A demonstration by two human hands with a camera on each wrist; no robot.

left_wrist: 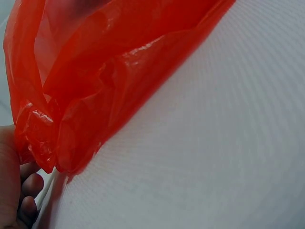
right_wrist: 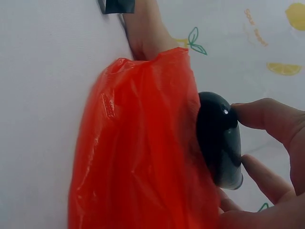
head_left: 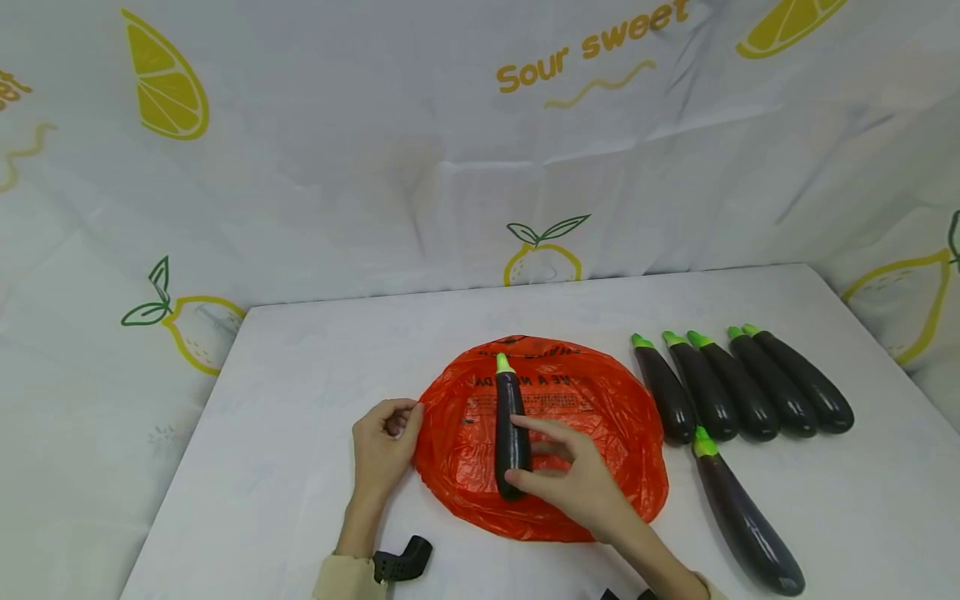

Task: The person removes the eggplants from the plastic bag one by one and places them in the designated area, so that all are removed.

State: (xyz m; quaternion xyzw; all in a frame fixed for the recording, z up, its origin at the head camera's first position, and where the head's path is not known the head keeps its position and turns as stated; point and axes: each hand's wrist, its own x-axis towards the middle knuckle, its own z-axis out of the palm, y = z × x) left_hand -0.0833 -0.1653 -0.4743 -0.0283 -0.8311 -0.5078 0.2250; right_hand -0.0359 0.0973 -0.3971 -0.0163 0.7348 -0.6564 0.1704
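A red plastic bag (head_left: 600,450) with dark lettering lies spread open on the white table. At its left edge my left hand (head_left: 384,446) pinches the rim between thumb and fingers; in the left wrist view the red film (left_wrist: 119,81) bunches beside the curled fingers (left_wrist: 32,185). My right hand (head_left: 577,479) grips a dark eggplant (head_left: 510,433) with a bright green stem end, held over the bag's opening with the stem pointing to the back. The right wrist view shows the eggplant's rounded end (right_wrist: 217,138) above the bag's rim, touched by thumb and fingers.
Several more eggplants (head_left: 738,387) lie side by side right of the bag, green ends to the back. Another single eggplant (head_left: 750,525) lies slantwise in front of them. Behind the table (head_left: 300,358) hangs a white lemon-print cloth (head_left: 337,167).
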